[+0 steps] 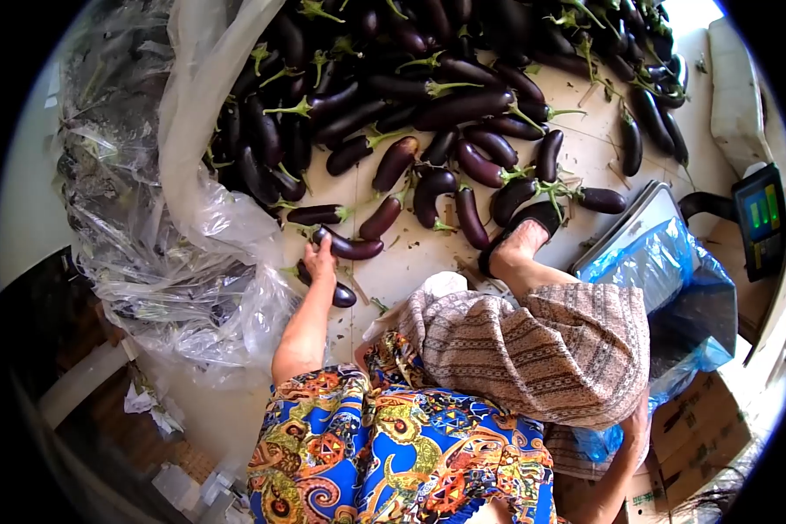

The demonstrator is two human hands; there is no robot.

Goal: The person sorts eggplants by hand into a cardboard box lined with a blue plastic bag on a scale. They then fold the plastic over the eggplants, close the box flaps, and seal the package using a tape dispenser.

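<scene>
My left hand (320,256) reaches down to the floor, its fingers closed around the stem end of a dark purple eggplant (356,248). A second eggplant (343,295) lies partly under that wrist. Just above, another eggplant (316,215) rests on its side. My right hand (637,425) is low at the right, beside my patterned skirt and a blue plastic bag (707,354). Its fingers are hidden, so whether it grips the bag cannot be seen.
A big heap of eggplants (463,109) spreads over the tiled floor ahead. Clear plastic sheeting (210,297) bunches at the left. My foot in a black shoe (528,236) stands among the eggplants. At right are a scale with a lit display (764,214) and a cardboard box (703,428).
</scene>
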